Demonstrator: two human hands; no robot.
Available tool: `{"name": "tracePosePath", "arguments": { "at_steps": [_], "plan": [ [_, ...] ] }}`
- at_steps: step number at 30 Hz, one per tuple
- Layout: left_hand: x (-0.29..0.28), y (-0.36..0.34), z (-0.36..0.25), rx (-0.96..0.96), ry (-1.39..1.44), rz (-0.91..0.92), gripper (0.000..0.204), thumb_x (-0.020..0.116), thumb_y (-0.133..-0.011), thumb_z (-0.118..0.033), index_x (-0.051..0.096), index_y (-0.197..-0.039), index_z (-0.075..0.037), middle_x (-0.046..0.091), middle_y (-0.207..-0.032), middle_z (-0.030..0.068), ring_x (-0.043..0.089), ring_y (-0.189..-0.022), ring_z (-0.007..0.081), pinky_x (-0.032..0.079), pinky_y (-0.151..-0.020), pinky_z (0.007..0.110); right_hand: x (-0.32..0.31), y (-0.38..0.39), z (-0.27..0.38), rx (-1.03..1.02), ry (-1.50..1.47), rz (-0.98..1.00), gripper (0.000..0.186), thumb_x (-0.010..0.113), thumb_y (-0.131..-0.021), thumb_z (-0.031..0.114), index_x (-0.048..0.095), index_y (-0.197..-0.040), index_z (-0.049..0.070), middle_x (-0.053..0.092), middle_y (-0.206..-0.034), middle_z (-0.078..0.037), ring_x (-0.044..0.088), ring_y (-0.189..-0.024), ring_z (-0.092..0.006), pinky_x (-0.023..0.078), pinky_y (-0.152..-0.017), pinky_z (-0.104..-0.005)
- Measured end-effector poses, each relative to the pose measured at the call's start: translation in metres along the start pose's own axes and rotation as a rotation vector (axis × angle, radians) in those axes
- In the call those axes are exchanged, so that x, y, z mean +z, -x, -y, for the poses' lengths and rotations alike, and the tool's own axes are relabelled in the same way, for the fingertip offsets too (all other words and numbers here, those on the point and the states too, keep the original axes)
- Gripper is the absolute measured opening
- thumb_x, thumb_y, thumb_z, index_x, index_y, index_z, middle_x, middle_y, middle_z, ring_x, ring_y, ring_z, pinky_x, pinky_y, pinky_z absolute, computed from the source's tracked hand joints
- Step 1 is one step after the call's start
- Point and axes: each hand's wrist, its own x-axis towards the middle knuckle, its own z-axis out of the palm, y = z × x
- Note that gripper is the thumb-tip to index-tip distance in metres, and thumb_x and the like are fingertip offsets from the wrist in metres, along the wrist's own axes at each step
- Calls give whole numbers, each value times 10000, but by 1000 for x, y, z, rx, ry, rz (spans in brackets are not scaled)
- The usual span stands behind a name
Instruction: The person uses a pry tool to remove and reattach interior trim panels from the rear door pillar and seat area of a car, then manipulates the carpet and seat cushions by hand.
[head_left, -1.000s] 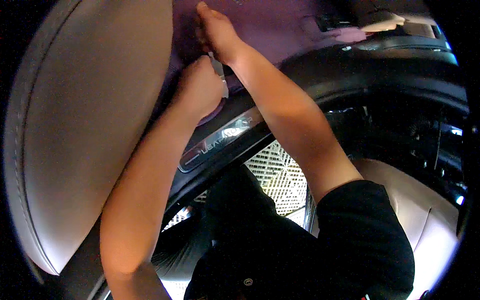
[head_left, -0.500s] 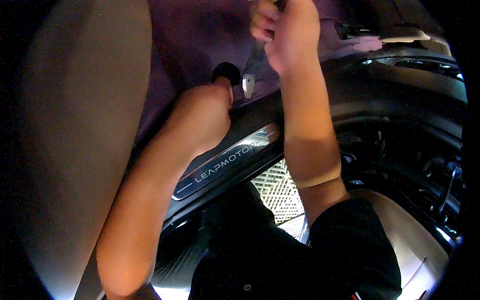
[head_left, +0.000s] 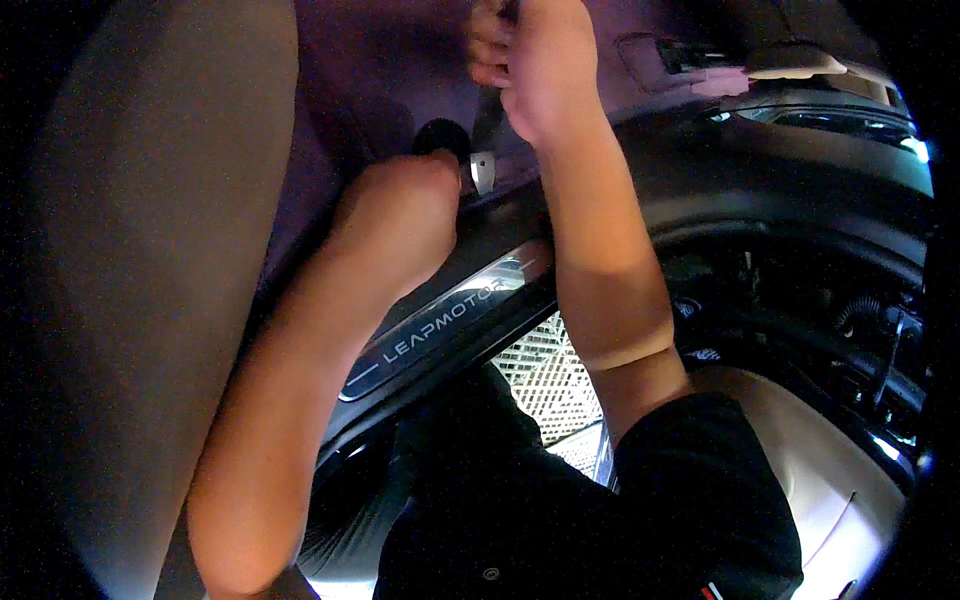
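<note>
My left hand (head_left: 405,205) reaches over the door sill with its fingers closed at a dark round piece (head_left: 441,137) with a ridged rim. Its fingertips are mostly hidden behind the hand. Just right of that piece hangs a pale metal plate (head_left: 483,173) with a small hole, at the lower end of a dark strap (head_left: 489,118). Higher up, at the top edge of the view, my right hand (head_left: 545,65) has its fingers curled. Something dark shows between them, too little of it to name. The strap runs up toward this hand and passes out of sight.
A shiny sill plate (head_left: 450,320) lies along the car's door opening below my hands. A large grey-brown panel (head_left: 170,250) fills the left side. Dark door-frame trim (head_left: 740,210) curves along the right, with a beige seat (head_left: 770,430) below. Light patterned flooring (head_left: 550,385) shows beneath the sill.
My right hand has moved a little to the left. The whole view has shifted slightly; my left hand stays at the dark round piece.
</note>
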Motion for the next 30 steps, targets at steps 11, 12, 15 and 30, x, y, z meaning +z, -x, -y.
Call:
{"name": "tracePosePath", "arguments": {
  "at_steps": [11,12,15,30],
  "plan": [
    [20,6,11,42,41,-55,225,577,-903,-53,737,-1058,-22,735,-1078,221,728,-978,399,585,-861,502,32,28,-68,-290,390,251,370,582,-1073,321,708,-1027,-24,726,-967,-64,664,-963,-198,536,-910,-360],
    [16,5,12,45,-89,10,233,598,-911,-120,754,-1067,-46,742,-1086,208,728,-986,389,585,-866,500,33,16,-71,-290,341,256,402,577,-1074,367,702,-996,-7,704,-917,-47,651,-913,-182,534,-857,-349],
    [-7,-6,-9,-44,-92,208,254,611,-927,-203,762,-1058,-47,744,-1086,211,729,-996,379,585,-867,498,12,-6,-59,50,175,251,526,518,-1043,597,602,-846,117,533,-694,-1,503,-607,-145,415,-557,-316],
    [-25,-7,-32,-80,-159,349,642,373,-1065,-534,770,-1110,-32,747,-1141,204,727,-1045,391,566,-926,508,-47,4,31,-91,-3,-170,565,427,-1036,685,402,-756,194,280,-579,30,264,-475,-121,207,-438,-290]
  ]
}}
